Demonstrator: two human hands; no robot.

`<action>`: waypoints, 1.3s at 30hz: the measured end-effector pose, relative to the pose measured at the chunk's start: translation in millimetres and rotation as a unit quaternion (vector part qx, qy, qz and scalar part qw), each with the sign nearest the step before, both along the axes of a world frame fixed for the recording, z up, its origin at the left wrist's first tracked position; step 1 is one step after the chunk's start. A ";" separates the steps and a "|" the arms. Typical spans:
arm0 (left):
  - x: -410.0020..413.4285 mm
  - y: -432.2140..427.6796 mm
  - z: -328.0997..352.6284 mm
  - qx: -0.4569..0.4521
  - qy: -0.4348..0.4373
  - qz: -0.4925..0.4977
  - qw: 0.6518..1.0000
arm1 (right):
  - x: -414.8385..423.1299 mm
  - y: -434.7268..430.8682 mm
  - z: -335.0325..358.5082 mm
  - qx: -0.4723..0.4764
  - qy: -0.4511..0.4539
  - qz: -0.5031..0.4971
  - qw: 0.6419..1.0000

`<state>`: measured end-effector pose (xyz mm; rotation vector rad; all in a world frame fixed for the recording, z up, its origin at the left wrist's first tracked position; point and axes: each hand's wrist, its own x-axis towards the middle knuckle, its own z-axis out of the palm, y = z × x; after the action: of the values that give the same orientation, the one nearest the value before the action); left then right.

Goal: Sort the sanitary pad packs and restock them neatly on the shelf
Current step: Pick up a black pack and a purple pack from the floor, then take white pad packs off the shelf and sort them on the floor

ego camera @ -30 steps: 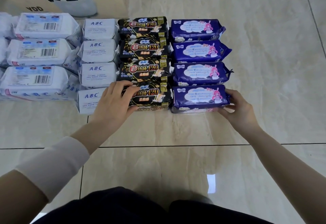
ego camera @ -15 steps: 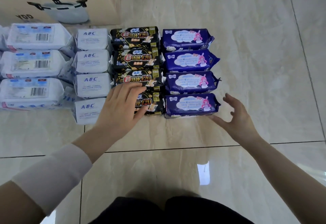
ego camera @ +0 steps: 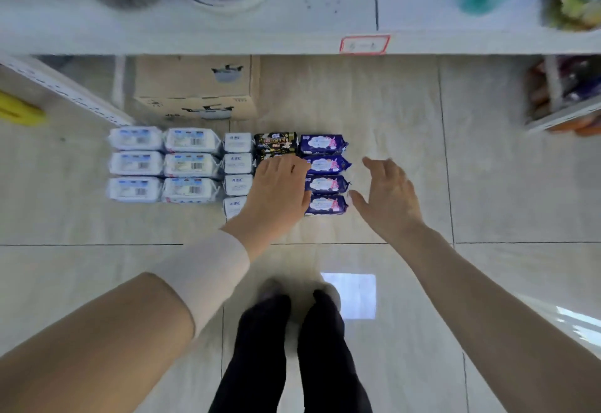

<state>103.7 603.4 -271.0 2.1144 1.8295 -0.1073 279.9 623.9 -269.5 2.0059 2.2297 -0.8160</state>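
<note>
Status: sorting looks done, restock not started. All packs sit on the floor (ego camera: 487, 185) in front of the cardboard box (ego camera: 195, 86), in 5 columns by type.

- Left of the box front: large white packs (ego camera: 190, 164), 2 columns of 3.
- Directly in front of the box: ABC packs (ego camera: 238, 163), 4 deep.
- Just off the box's right corner: black packs (ego camera: 275, 143).
- Further right of the box: purple packs (ego camera: 323, 165), 4 deep.

Grip: my left hand (ego camera: 276, 191) is flat over the black column, fingers straight, grasping nothing. Can't tell if it touches the packs or hovers. My right hand (ego camera: 387, 198) is released, fingers spread, just right of the purple column, holding nothing.

Next move, my read: clamp 1 column between both palms and lift it as a block to the shelf (ego camera: 292, 45) above the box. Needs even squeeze; the soft wrappers could buckle or slip out mid-stack.

Unclear:
- Only 1 black pack shows fully; the rest are under my left hand, count unconfirmed.
- Nearest ABC pack is partly covered by my wrist.
- Shelf items are blurred and cut off at the top.
- Price tag (ego camera: 364, 44) is unreadable.
</note>
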 end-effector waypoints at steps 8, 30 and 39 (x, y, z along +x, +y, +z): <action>20.0 9.4 234.5 0.060 0.024 0.027 0.998 | 25.3 16.5 231.3 0.061 -0.004 0.023 0.998; -38.7 173.8 471.1 0.275 -0.076 0.083 0.955 | -7.7 172.5 477.5 0.223 0.137 -0.076 0.962; -64.9 253.6 464.8 0.226 -0.176 0.162 0.944 | -16.3 269.0 481.4 0.094 0.300 -0.229 0.921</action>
<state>38.9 857.0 193.9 1.8902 2.0761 0.7886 263.6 892.8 211.9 2.7304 2.1724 -1.4905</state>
